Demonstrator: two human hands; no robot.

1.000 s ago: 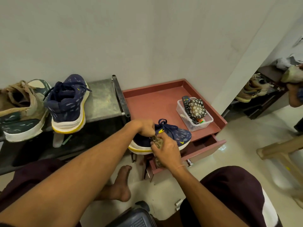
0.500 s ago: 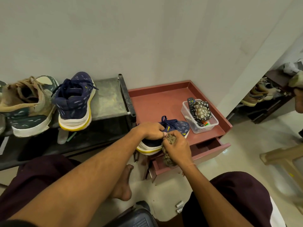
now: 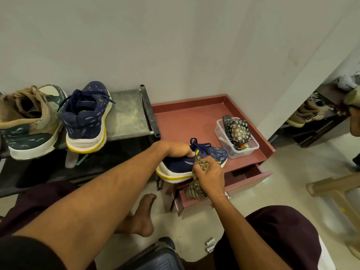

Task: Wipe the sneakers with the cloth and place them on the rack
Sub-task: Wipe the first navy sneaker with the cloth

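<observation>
A navy sneaker [image 3: 212, 155] with a white and yellow sole is held over the front edge of the red cabinet top [image 3: 181, 121]. My left hand [image 3: 176, 150] grips it at the collar, by the laces. My right hand [image 3: 209, 175] holds a bunched brown striped cloth [image 3: 195, 189] against the shoe's side. The matching navy sneaker [image 3: 87, 121] stands on the grey metal rack [image 3: 126, 114] at the left, beside a tan and green sneaker [image 3: 29, 121].
A clear plastic box [image 3: 248, 151] with a remote and a floral pouch sits on the cabinet top. The cabinet's drawer [image 3: 249, 177] is pulled open. A second shoe rack [image 3: 311, 121] stands far right, and a beige stool leg [image 3: 331, 187] is at the right edge.
My right hand with the cloth has shifted slightly along the side of the shoe. The sneaker stays in my left hand at about the same spot.
</observation>
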